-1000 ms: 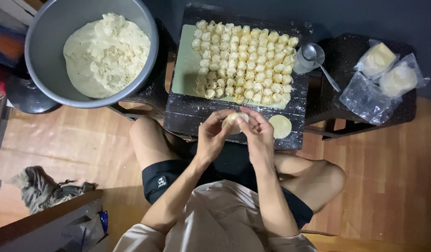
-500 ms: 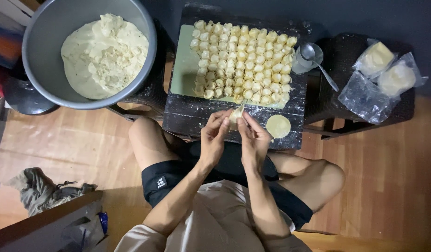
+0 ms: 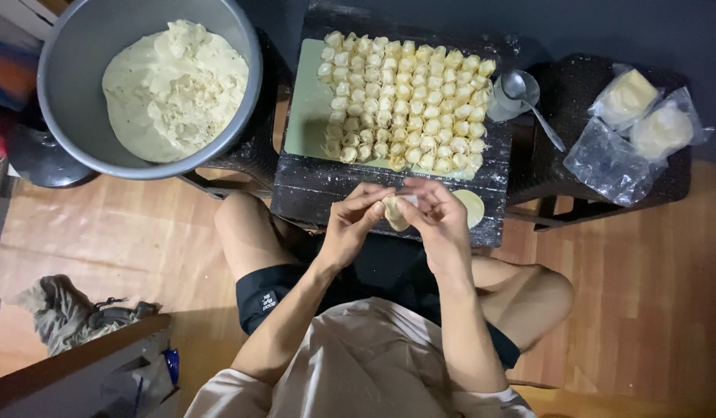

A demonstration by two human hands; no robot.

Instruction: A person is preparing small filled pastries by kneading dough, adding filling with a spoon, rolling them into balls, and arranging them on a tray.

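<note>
Wooden floor (image 3: 125, 248) carries the seated person, knees spread to either side of a low dark worktop (image 3: 311, 186). Large grey bowl (image 3: 71, 93) stands to the person's left, well filled with pale filling (image 3: 176, 89). On the worktop lies a pale green board (image 3: 303, 116), its right part covered by folded dumplings (image 3: 404, 104) in close rows, touching one another. A second dark worktop (image 3: 667, 174) to the right holds clear bags (image 3: 629, 131) of wrappers; a small cup with spoon (image 3: 520, 89) sits between the two surfaces. One flat round wrapper (image 3: 472, 207) lies at the near right edge of the main worktop, just beside the right hand (image 3: 443, 224). Left hand (image 3: 346, 224) and right hand meet over the near edge, both pinching one dumpling (image 3: 394, 213) between fingertips. Change noted: against the frames a second and half a second ago, the hands have drawn slightly toward the body and the dumpling now shows as a closed, pleated form rather than a loose fold. Judgement: sealing of this piece appears close to complete. Rows on the board unchanged.
</note>
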